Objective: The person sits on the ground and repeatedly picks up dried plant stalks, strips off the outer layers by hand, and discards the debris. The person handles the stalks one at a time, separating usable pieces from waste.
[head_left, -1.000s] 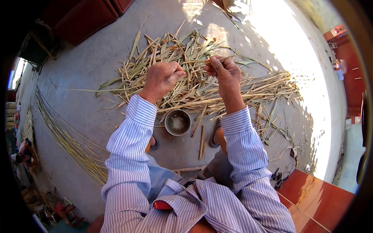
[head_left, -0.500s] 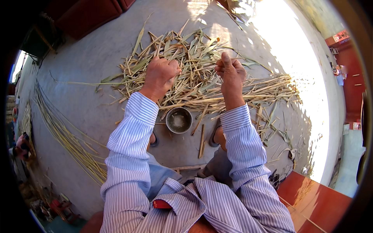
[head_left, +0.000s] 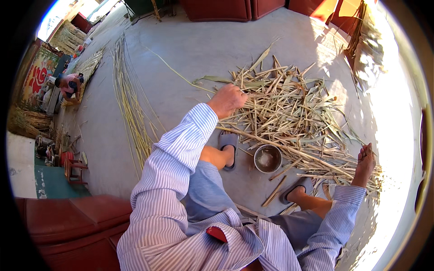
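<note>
Left hand (head_left: 227, 100) closed in a fist round a thin greenish strand (head_left: 180, 76), knuckles up, at the left edge of a heap of dry stalks and leaves (head_left: 289, 104). Free length of strand out toward upper left, over the grey floor (head_left: 194, 43). Right hand (head_left: 365, 160) low, at the right end of the heap, fingers bunched and pointing away; cannot tell whether grasping anything.

Versus half a second ago: then both hands close together over the heap, at similar height; now spread wide apart, left higher, right lower. View swung leftward too: heap now right of centre, a co-worker (head_left: 70, 85) more fully in sight. Metal bowl (head_left: 267, 171) as before, just in front of the heap, between sandalled feet (head_left: 229, 153).

Around: bundle of long green stems (head_left: 129, 104) to the left, apart from the heap; red padded seat (head_left: 68, 217) at lower left; small wooden stool (head_left: 74, 171) near it.

In the way: left striped sleeve (head_left: 174, 153), across part of the lap; right hand, over some stalk ends.
</note>
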The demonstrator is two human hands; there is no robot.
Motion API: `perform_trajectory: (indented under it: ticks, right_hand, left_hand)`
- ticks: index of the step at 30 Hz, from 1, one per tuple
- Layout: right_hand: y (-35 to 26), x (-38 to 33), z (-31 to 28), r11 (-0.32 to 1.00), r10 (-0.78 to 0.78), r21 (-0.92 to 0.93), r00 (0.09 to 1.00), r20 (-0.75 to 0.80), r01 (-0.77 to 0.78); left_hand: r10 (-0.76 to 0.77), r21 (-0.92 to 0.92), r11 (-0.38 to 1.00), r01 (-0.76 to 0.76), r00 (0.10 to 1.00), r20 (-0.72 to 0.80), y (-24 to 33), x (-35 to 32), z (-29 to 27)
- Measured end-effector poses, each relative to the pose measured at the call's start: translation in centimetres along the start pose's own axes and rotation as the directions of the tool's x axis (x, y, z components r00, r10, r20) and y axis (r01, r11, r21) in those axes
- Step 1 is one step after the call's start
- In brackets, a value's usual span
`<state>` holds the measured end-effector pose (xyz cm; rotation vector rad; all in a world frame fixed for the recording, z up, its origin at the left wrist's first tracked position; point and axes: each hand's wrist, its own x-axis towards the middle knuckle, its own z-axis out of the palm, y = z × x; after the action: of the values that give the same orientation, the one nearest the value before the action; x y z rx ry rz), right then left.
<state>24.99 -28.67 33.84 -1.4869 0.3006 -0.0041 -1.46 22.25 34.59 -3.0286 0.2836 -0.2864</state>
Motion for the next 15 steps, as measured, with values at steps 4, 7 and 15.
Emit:
perform_trajectory:
  ticks: [4, 7, 15]
  right_hand:
    - [-0.4, -0.8, 0.6, 0.999, -0.02, -0.048, 1.0, -0.011, 0.02]
    - [0.2, -0.6, -0.8, 0.991, -0.049, -0.124, 0.998, 0.035, 0.053]
    - [2.3, -1.6, -2.1, 0.951, -0.035, -0.305, 0.999, 0.04, 0.045]
  left_hand:
    - [-0.15, 0.104, 0.984, 0.145, 0.988, 0.044, -5.1, -8.6, -0.6]
    - [-0.304, 0.171, 0.94, 0.296, 0.952, 0.023, -9.8, -16.4, -2.4]
    - [-0.478, 0.056, 0.876, 0.478, 0.852, 0.214, -9.2, -34.0, 7.2]
